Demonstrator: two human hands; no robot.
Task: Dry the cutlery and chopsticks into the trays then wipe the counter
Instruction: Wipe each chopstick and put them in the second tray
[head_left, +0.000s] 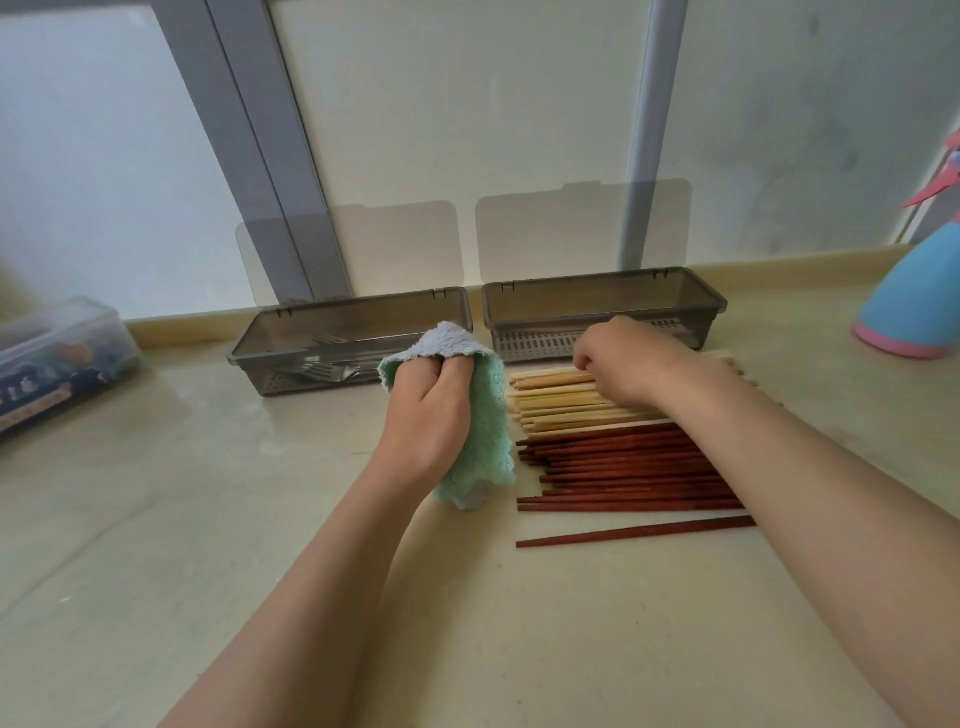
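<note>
Left hand (431, 410) grips the cloth (485, 436) ready for drying, while the right hand (628, 364) curls round pale chopsticks (556, 402) lying on the worktop (208, 519) just before the empty tray (571, 306), likely lifting some to wipe.

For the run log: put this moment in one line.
left hand: grips cloth | right hand: on pale chopsticks, grip hidden | left tray: forks inside | right tray: looks empty | red chopsticks: on counter
</note>
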